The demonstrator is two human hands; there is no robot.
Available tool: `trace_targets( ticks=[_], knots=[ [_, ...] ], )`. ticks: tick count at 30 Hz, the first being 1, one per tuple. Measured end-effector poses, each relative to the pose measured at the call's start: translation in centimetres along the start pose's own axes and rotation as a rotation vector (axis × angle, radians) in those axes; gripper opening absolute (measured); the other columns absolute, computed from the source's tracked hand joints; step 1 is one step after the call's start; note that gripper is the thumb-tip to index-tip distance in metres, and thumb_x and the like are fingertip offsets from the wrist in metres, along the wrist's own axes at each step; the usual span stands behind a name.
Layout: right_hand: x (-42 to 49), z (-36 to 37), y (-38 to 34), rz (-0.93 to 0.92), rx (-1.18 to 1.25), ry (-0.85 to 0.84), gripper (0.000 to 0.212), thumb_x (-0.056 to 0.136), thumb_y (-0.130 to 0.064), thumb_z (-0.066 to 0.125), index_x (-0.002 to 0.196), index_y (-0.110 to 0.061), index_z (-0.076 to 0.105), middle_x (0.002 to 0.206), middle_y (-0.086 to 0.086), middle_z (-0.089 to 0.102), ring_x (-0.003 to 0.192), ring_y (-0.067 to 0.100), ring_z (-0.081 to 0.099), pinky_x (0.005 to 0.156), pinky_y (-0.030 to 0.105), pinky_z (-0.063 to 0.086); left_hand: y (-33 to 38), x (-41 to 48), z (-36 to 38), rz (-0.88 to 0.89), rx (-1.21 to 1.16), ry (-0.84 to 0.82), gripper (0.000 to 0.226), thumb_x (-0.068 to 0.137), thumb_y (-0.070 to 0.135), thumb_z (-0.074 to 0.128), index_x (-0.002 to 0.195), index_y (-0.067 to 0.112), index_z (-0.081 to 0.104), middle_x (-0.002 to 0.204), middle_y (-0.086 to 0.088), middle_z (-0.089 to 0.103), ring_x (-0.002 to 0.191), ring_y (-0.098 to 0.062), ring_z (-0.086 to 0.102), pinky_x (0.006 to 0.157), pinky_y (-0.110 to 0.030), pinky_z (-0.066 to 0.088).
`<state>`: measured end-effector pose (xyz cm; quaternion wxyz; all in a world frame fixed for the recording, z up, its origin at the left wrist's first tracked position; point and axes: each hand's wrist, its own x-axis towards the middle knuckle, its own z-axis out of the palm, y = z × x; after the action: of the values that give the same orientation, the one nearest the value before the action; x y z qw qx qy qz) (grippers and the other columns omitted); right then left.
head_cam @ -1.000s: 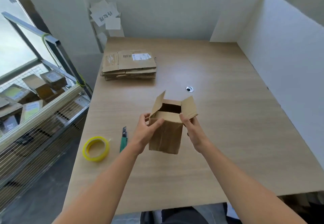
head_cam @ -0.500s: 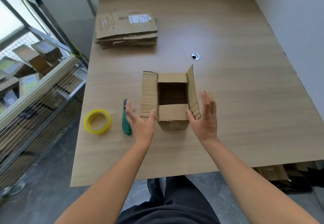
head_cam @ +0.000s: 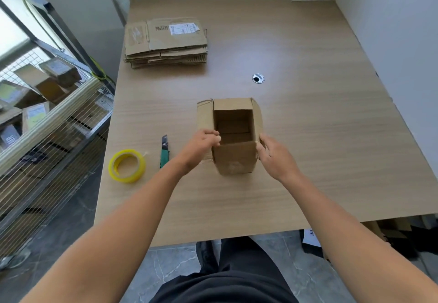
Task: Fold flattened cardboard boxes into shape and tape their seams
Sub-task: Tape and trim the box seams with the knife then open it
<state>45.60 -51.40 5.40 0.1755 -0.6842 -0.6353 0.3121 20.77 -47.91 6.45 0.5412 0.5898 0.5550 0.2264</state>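
Left hand: the left hand (head_cam: 201, 146) is reaching in from the lower left with the forearm stretched out, its fingers curling tightly over the near-left top edge of the cardboard box (head_cam: 234, 160) and pinching the cardboard there.
Right hand: the right hand (head_cam: 275, 155) is coming in from the lower right, its thumb and fingers wrapping narrowly round the box's near-right corner just under the rim.
Task item: the cardboard box is standing upright on the table (head_cam: 308, 137), towards the near middle, between the two hands, with its top gaping open.
Flaps: the left flap is leaning outward, and the far and right flaps are rising round the opening.
Surface: the light wood-grain table is also carrying a yellow tape roll (head_cam: 126, 165) lying flat near the left edge, a green utility knife (head_cam: 164, 152) lying between the roll and the left hand, and a round metal grommet (head_cam: 257, 78) beyond the box.
Room: white walls are enclosing the table at the back and right; a grey marbled floor (head_cam: 177, 262) is showing below its near edge.
Containers: the box's inside is showing only its folded bottom flaps; a stack of flattened boxes (head_cam: 166, 42) is sitting at the far left corner, the top one bearing a white label; a wire rack (head_cam: 47, 137) to the left is holding several made-up labelled boxes (head_cam: 47, 80).
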Motion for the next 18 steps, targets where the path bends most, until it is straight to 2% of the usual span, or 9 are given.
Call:
trace_targets(
  ticks=[2,3,4,5,7,9,12,14,18],
  knots=[
    [0.1,-0.1,0.4,0.085,0.204,-0.001,0.071,0.088,-0.082,0.034,0.097,-0.017,0.062,0.096,-0.001,0.065,0.091,0.023,0.063,0.085,0.054,0.053,-0.3,-0.6,0.2,0.059,0.076,-0.055,0.041,0.094,0.052,0.058,0.072,0.02,0.072,0.122,0.016,0.054,0.117,0.017,0.044,0.112,-0.04,0.034],
    [0.1,0.0,0.6,0.133,0.257,-0.036,0.081,0.081,-0.09,0.038,0.11,-0.018,0.063,0.109,0.0,0.067,0.1,0.02,0.063,0.092,0.052,0.053,-1.0,-0.8,0.4,0.086,0.215,-0.058,0.033,0.091,0.053,0.065,0.077,0.024,0.073,0.13,0.015,0.048,0.127,0.012,0.038,0.118,-0.043,0.029],
    [0.1,0.2,0.9,0.148,0.251,-0.089,0.092,0.075,-0.091,0.047,0.134,-0.02,0.056,0.134,0.001,0.06,0.12,0.018,0.058,0.105,0.046,0.049,-1.6,-1.0,0.6,0.119,0.369,-0.099,0.028,0.084,0.055,0.072,0.095,0.029,0.072,0.141,0.011,0.038,0.141,0.0,0.027,0.122,-0.044,0.02],
    [0.0,0.6,1.1,0.128,0.183,-0.153,0.107,0.072,-0.087,0.057,0.154,-0.022,0.035,0.155,0.001,0.043,0.138,0.017,0.045,0.115,0.038,0.039,-2.2,-1.2,1.0,0.141,0.495,-0.142,0.05,0.077,0.059,0.076,0.119,0.036,0.063,0.15,0.015,0.025,0.149,-0.01,0.011,0.122,-0.044,0.012],
    [-0.2,1.9,1.7,0.029,0.066,-0.238,0.127,0.069,-0.077,0.071,0.162,-0.028,0.0,0.168,-0.004,0.014,0.152,0.014,0.02,0.119,0.029,0.023,-3.3,-1.5,2.0,0.172,0.643,-0.138,0.095,0.07,0.064,0.078,0.148,0.043,0.028,0.158,0.019,0.004,0.152,-0.016,-0.007,0.12,-0.042,0.006],
    [-0.5,3.0,2.1,-0.031,0.056,-0.217,0.128,0.072,-0.07,0.076,0.16,-0.035,-0.011,0.169,-0.008,0.005,0.154,0.012,0.012,0.121,0.031,0.021,-3.6,-1.2,2.5,0.189,0.727,-0.037,0.102,0.072,0.067,0.074,0.153,0.039,0.02,0.158,0.014,0.005,0.15,-0.019,0.001,0.121,-0.043,0.011],
    [-0.9,3.6,3.0,-0.064,0.121,-0.152,0.118,0.078,-0.065,0.074,0.159,-0.041,-0.007,0.169,-0.011,0.006,0.155,0.01,0.009,0.125,0.037,0.02,-2.4,0.3,2.0,0.21,0.697,0.103,0.067,0.086,0.072,0.046,0.143,0.037,0.046,0.144,0.009,0.038,0.135,-0.021,0.025,0.111,-0.042,0.027],
    [-0.9,3.3,3.3,-0.107,0.118,-0.157,0.11,0.079,-0.067,0.072,0.157,-0.051,-0.003,0.168,-0.013,0.009,0.155,0.009,0.008,0.125,0.039,0.021,-1.2,2.3,1.7,0.262,0.809,0.181,0.051,0.094,0.057,0.041,0.14,0.037,0.048,0.139,0.009,0.047,0.131,-0.023,0.029,0.104,-0.043,0.029],
    [-0.2,2.9,3.2,-0.045,0.0,-0.184,0.105,0.075,-0.075,0.07,0.156,-0.053,0.005,0.169,-0.006,0.012,0.155,0.015,0.012,0.119,0.035,0.023,0.9,7.0,1.1,0.325,1.058,0.276,0.066,0.095,0.045,0.051,0.154,0.033,0.026,0.161,0.002,0.018,0.148,-0.028,0.014,0.115,-0.05,0.021]
  ],
)
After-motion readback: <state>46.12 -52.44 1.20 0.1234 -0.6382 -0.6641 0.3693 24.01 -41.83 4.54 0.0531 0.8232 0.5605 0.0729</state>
